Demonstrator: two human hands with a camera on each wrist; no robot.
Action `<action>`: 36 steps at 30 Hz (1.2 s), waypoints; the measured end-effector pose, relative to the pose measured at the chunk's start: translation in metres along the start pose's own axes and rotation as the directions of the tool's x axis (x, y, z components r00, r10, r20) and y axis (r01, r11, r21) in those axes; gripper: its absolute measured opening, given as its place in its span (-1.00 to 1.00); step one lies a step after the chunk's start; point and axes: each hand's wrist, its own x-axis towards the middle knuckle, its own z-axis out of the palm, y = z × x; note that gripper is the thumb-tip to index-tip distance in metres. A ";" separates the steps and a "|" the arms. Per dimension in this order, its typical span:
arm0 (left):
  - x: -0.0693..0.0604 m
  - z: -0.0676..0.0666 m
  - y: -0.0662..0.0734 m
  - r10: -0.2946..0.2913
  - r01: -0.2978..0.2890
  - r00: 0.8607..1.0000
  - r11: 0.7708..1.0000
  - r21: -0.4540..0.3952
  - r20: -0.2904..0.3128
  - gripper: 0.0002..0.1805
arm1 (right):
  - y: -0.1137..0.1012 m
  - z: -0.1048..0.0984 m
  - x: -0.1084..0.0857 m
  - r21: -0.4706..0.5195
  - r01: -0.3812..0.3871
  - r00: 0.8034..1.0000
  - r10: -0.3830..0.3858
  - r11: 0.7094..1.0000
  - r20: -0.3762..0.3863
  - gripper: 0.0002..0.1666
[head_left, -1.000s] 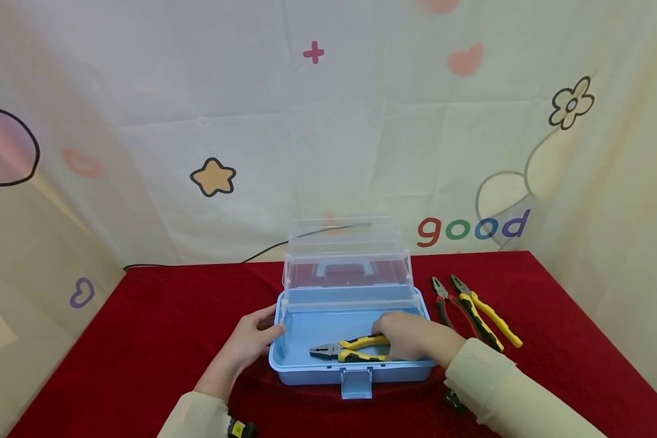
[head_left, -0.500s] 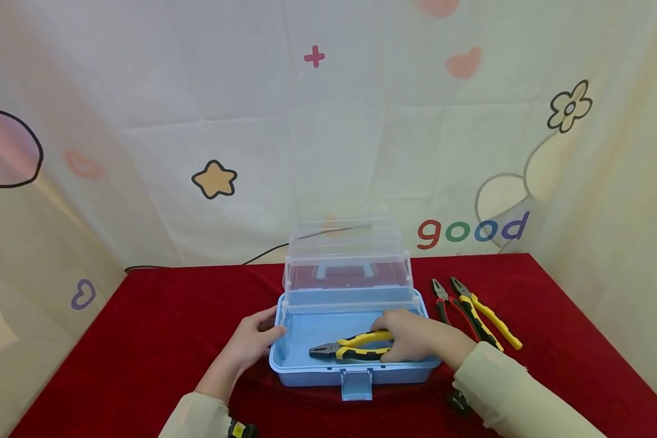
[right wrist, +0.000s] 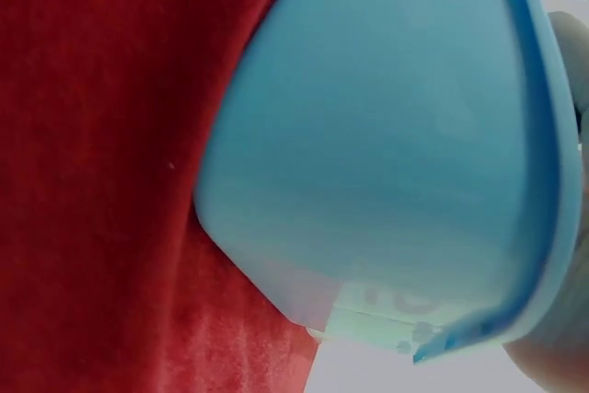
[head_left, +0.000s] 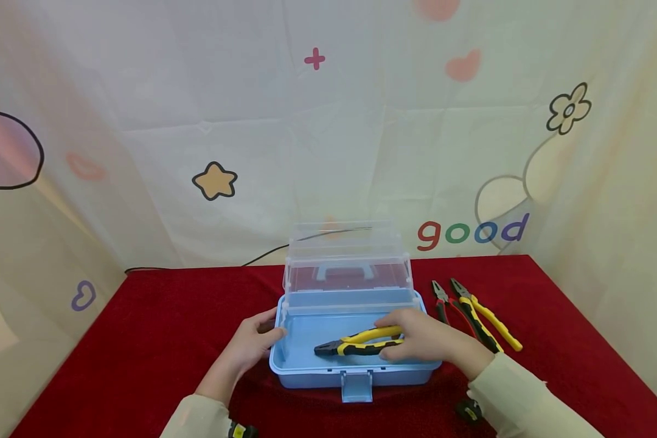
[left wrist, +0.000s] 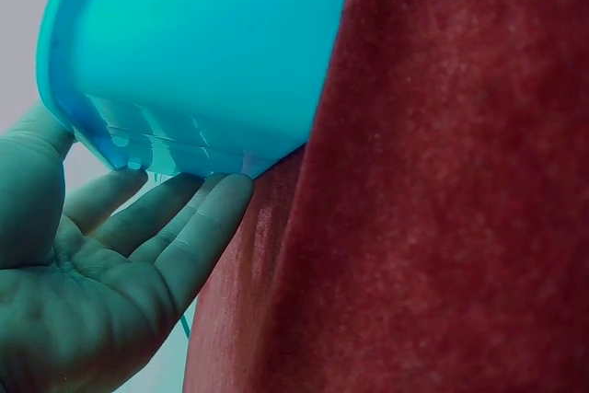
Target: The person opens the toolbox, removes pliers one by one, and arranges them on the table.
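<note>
A light-blue toolbox (head_left: 317,378) with its clear lid (head_left: 350,267) raised sits on the red cloth. My left hand (head_left: 250,342) holds its left end, thumb over the rim and fingers against the outer wall, as the left wrist view shows with the toolbox's end wall (left wrist: 202,52). Over the inside of the toolbox, my right hand (head_left: 418,336) grips yellow-and-black combination pliers (head_left: 356,344) by the handles, their dark nose pointing left. Whether the pliers touch the floor of the toolbox cannot be told. The right wrist view shows mostly the toolbox's end wall (right wrist: 386,135), which hides the pliers.
Red-and-black pliers (head_left: 442,298) and another yellow-and-black pair of pliers (head_left: 482,313) lie right of the toolbox. A latch (head_left: 356,387) hangs open at its front. Behind stands a printed curtain (head_left: 252,121), with a thin black cable (head_left: 274,250) along it.
My right hand has drawn the pliers slightly to the right and up within the toolbox. My left hand stays at the toolbox's left end.
</note>
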 end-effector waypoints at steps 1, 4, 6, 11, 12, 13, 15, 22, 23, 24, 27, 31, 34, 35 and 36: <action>0.000 0.000 0.000 -0.001 0.001 1.000 1.000 0.003 -0.001 -0.35 | 0.000 0.001 -0.001 0.000 0.009 1.000 -0.009 1.000 -0.014 -0.34; 0.000 0.000 0.000 -0.001 0.001 1.000 1.000 0.007 -0.002 -0.35 | 0.001 0.003 -0.005 -0.014 0.037 0.997 -0.038 0.999 -0.061 -0.32; 0.000 0.000 0.000 0.001 -0.001 1.000 1.000 0.006 -0.002 -0.35 | 0.001 0.005 -0.007 -0.021 0.044 0.995 -0.046 0.999 -0.091 -0.30; 0.000 0.001 0.000 0.002 -0.001 1.000 1.000 0.003 -0.004 -0.35 | 0.003 0.010 -0.013 0.001 0.049 0.987 -0.048 0.999 -0.153 -0.28; 0.000 0.001 0.000 0.000 0.000 1.000 1.000 0.003 -0.006 -0.36 | 0.003 0.011 -0.014 0.008 0.052 0.985 -0.050 0.999 -0.165 -0.28; 0.000 0.001 0.000 0.000 0.000 1.000 1.000 0.003 -0.007 -0.36 | 0.004 0.011 -0.015 0.017 0.052 0.984 -0.048 0.998 -0.174 -0.27; 0.000 0.001 0.000 -0.001 0.001 1.000 1.000 0.007 -0.008 -0.36 | 0.004 0.012 -0.017 0.033 0.054 0.980 -0.047 0.998 -0.192 -0.27; -0.001 0.001 0.000 0.008 -0.008 1.000 1.000 0.000 -0.009 -0.36 | 0.003 0.014 -0.023 0.128 0.067 0.974 -0.036 0.989 -0.225 -0.27; -0.001 0.001 0.000 0.011 -0.011 1.000 1.000 -0.003 -0.010 -0.36 | 0.002 0.014 -0.024 0.145 0.069 0.973 -0.035 0.987 -0.227 -0.27; -0.001 0.001 0.000 0.013 -0.013 1.000 1.000 -0.008 -0.011 -0.36 | 0.002 0.015 -0.024 0.157 0.073 0.973 -0.036 0.985 -0.230 -0.27; -0.002 0.001 0.000 0.022 -0.023 1.000 1.000 -0.021 -0.013 -0.37 | 0.003 0.016 -0.026 0.174 0.086 0.967 -0.041 0.981 -0.250 -0.29; -0.001 0.002 -0.001 0.026 -0.026 1.000 0.999 -0.024 -0.011 -0.37 | 0.005 0.019 -0.027 0.159 0.102 0.954 -0.051 0.982 -0.295 -0.32; -0.001 0.001 -0.001 0.022 -0.022 1.000 1.000 -0.020 -0.010 -0.37 | 0.007 0.020 -0.028 0.145 0.108 0.943 -0.056 0.983 -0.327 -0.34; 0.000 0.001 -0.001 0.020 -0.020 1.000 1.000 -0.018 -0.011 -0.36 | 0.008 0.021 -0.028 0.145 0.112 0.939 -0.057 0.983 -0.338 -0.35; 0.000 0.001 -0.001 0.019 -0.019 1.000 1.000 -0.015 -0.012 -0.36 | 0.008 0.021 -0.028 0.148 0.114 0.937 -0.057 0.982 -0.346 -0.35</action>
